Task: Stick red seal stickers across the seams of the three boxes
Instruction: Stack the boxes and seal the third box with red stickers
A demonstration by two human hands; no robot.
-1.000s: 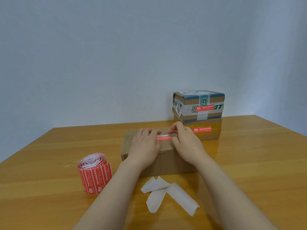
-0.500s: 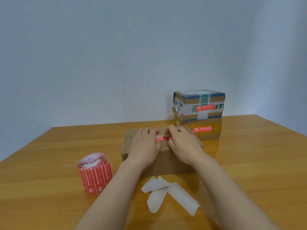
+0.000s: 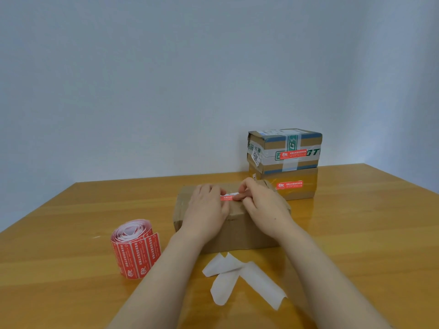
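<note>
Red seal sticker atop near box, bench centre, sealed pair at 1 o'clock; L hand flat on one end, R hand pinching other end; risk: uneven press-down, so crease or skew off seam.

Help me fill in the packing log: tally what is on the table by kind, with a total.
Cardboard boxes: 3 (near box, upper stacked box, lower stacked box)
Red seal stickers off the roll: 3 (near sticker, upper sticker, lower sticker)
Sticker roll: 1
White backing strips: 3, overlapping
Total: 10
</note>
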